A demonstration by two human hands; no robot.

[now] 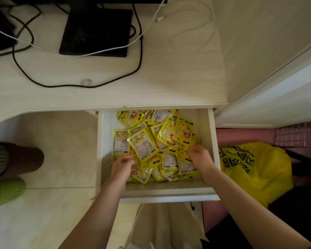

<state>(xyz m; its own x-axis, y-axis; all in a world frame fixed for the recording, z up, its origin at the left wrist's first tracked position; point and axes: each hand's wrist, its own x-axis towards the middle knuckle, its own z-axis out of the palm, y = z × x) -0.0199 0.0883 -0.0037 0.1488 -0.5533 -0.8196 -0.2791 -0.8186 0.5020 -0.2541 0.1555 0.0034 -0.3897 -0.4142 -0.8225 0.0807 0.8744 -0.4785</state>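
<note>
An open white drawer [215,159] under the desk holds a loose heap of several small yellow snack packets [156,139]. Both my hands are inside it. My left hand [121,168] is at the heap's near left edge, fingers curled onto the packets there. My right hand [199,157] is at the heap's right side, its fingertips pinching into the yellow packets. Which single packet each hand holds is hidden by the fingers and the pile.
The pale desk top [115,90] above the drawer carries a black monitor base [95,31], black and white cables [138,51]. A yellow plastic bag [255,169] lies to the right of the drawer. A green slipper [5,193] and a brown leg stand at left.
</note>
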